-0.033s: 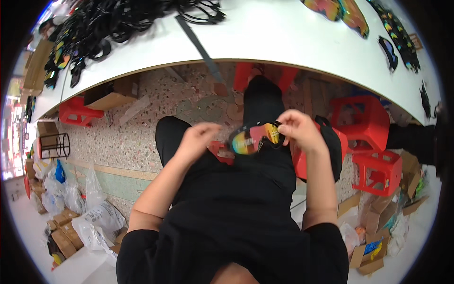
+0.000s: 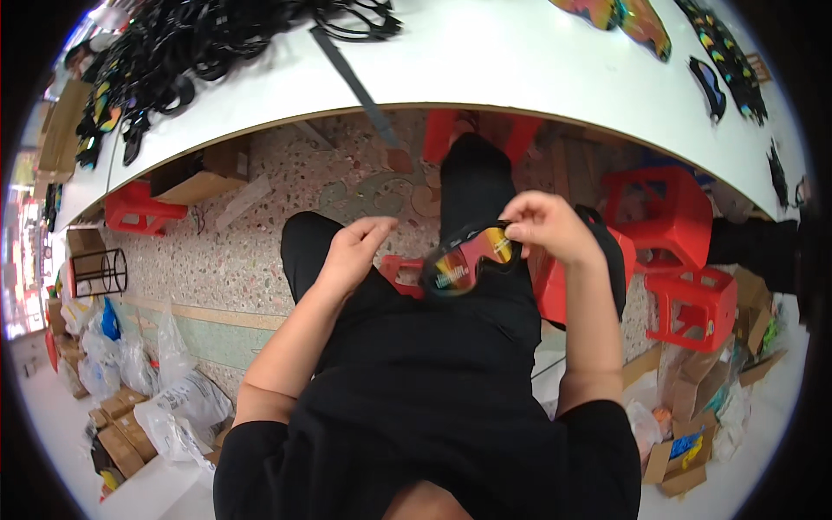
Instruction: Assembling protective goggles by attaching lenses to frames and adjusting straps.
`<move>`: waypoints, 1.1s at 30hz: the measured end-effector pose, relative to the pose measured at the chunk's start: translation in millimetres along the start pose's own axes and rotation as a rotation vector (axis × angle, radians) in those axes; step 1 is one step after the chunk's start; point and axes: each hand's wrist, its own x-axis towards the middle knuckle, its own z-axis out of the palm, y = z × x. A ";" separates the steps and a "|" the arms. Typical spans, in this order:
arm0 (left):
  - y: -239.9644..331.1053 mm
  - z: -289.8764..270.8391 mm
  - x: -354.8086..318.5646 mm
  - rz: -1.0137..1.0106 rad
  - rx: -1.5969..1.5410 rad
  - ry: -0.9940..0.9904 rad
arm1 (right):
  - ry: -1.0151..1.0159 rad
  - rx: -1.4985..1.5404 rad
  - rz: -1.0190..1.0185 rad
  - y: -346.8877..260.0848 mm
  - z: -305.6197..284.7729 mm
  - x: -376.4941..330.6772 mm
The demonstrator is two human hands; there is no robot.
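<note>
Workshop floor of speckled terrazzo (image 2: 260,251), seen from above a seated person in black. Nearest, over the lap, the goggles (image 2: 464,258) with a mirrored orange lens are pinched at their right end by the right hand (image 2: 546,227), fingers clamped on the frame. Just left of the goggles, the left hand (image 2: 351,251) hangs free, fingers loosely curled and apart. Judged step: inspecting or fitting the lens; next calls for a left-hand grip. Beyond the goggles, red stools (image 2: 689,295); farthest, a white table (image 2: 520,61) with black frames (image 2: 191,43).

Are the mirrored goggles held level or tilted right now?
Tilted: the goggles hang down-left from the right hand; the left hand is off them.
</note>
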 end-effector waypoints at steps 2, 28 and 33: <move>38.6 22.4 -0.4 0.040 -0.046 -0.110 | -0.203 -0.155 0.076 -23.4 -14.3 13.8; 24.8 103.2 13.2 -0.035 -0.285 -0.287 | 0.327 0.423 -0.205 75.7 44.8 -47.7; 31.5 97.6 5.7 -0.076 -0.321 -0.361 | 0.307 0.525 -0.165 69.8 51.2 -43.0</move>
